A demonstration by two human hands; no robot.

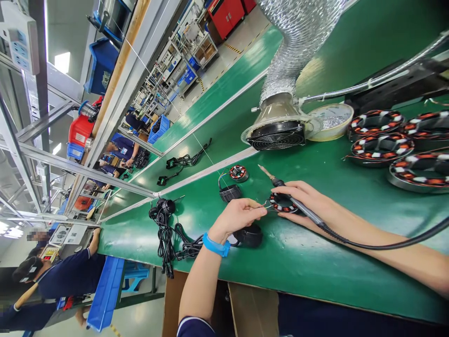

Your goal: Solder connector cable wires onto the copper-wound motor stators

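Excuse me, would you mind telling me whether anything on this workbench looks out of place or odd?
Only the tangled black cable bundle stands out: it lies heaped near the left hand and droops over the front edge of the green bench, while the wound stators beyond the soldering iron sit in tidy rows.

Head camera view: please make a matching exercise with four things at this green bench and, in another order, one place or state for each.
Things:
1. Blue rubber wristband
2. Black-handled soldering iron
3. Silver foil duct
4. Round copper-wound stators

Places or states:
A. Grouped at the right end of the green bench
B. Around the left wrist of the left hand
C. Held in the right hand
D. Joined to a black fan grille

Pairs: 1-B, 2-C, 3-D, 4-A
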